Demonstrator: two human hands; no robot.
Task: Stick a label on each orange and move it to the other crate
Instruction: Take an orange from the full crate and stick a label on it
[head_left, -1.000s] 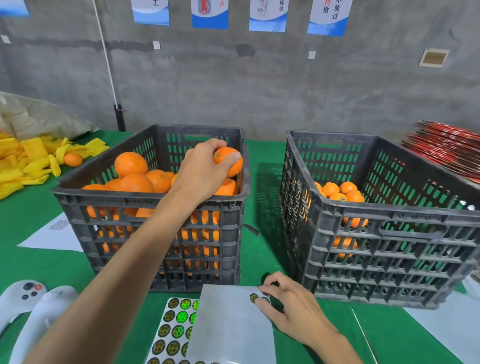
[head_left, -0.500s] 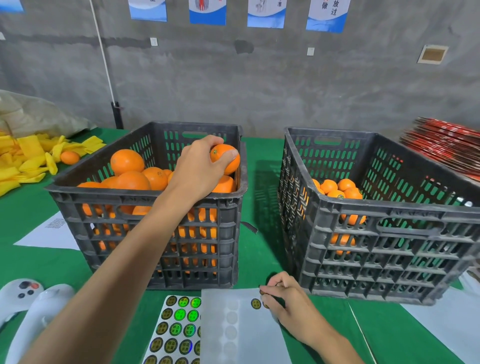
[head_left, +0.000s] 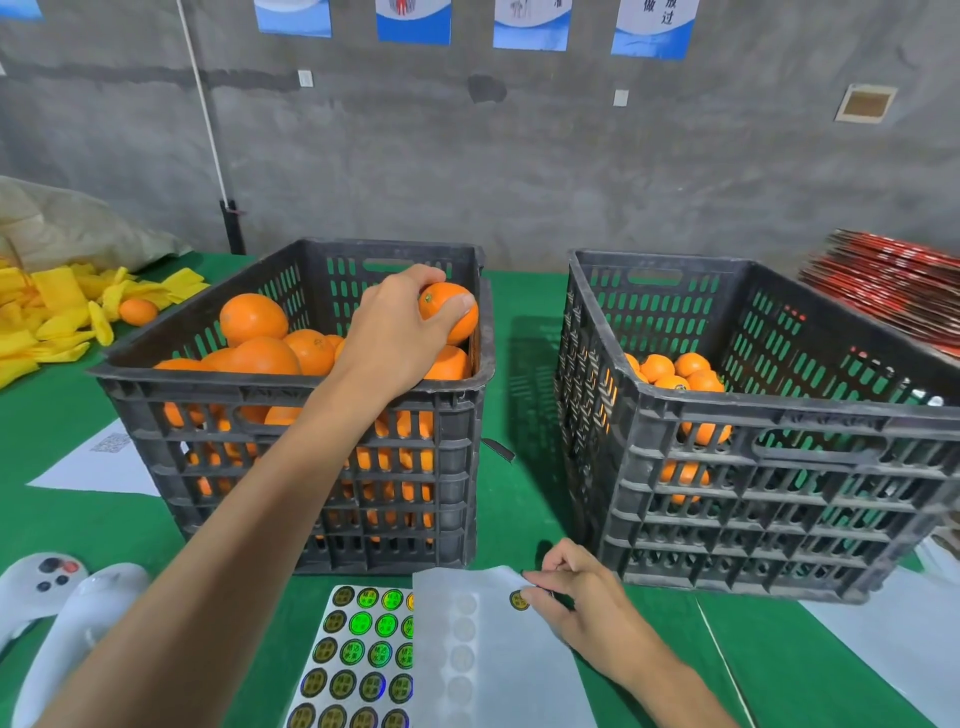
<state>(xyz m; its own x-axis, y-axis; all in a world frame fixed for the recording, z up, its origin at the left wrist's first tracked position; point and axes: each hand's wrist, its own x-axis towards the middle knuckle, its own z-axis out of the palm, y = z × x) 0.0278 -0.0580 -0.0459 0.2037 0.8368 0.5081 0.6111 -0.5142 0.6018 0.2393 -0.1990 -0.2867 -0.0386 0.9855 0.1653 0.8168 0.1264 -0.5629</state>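
Your left hand (head_left: 400, 332) has its fingers clamped on an orange (head_left: 448, 312) above the full crate (head_left: 291, 395), your right hand (head_left: 582, 597) pinches a label (head_left: 518, 600) at the sheet's edge: peel it cleanly, then press it flat.

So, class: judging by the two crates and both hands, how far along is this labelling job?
Done: a few oranges lie in the right crate. In hand: the left hand grips an orange over the left crate; the right hand pinches a label on the backing sheet. Left: the left crate is nearly full.
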